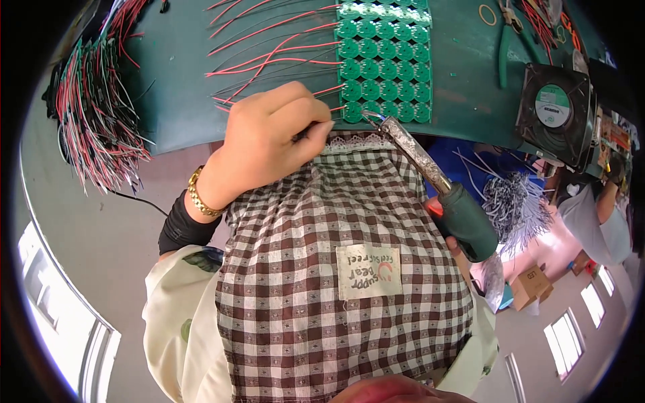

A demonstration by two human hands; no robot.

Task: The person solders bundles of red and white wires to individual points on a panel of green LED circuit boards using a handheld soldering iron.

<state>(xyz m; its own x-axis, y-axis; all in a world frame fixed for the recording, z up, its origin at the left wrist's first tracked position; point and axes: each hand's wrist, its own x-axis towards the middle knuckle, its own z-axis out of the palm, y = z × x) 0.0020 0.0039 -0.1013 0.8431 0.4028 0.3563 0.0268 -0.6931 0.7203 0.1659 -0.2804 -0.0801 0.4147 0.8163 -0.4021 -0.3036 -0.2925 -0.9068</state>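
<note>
Over the left end of the near edge of the bench [175, 87], we have a thick bundle of red, black and white wires [101, 124] hanging down, best left well apart from the hot work. Further right, loose red and black leads [265, 62] fan across the bench toward the left side of the green circuit panel [386, 70]; one red lead crosses others, so we would do well to part them for a clear view of each joint. Our left hand [275, 131] is above the near edge, fingers curled in and thumb drawn up to them; we cannot tell whether a wire is pinched there. If it is, we should steady it lightly and let no fingertip stray toward the metal. The panel lies just beyond the near edge, its small round boards in rows. At its nearest row is the tip of the soldering iron [416, 153], though we cannot tell whether it touches a pad. In our judgement the tip wants to warm pad and wire together, briefly, without brushing the neighbouring boards. Our right hand [457, 252] grips the iron's dark green handle, mostly hidden behind it; a relaxed hold should serve the aim better than pressing. Farther right, pliers [503, 64] lie back from the near edge, and toward the bench's right end a black fan [556, 107] stands, useful, we think, if it draws fumes away from us
</note>
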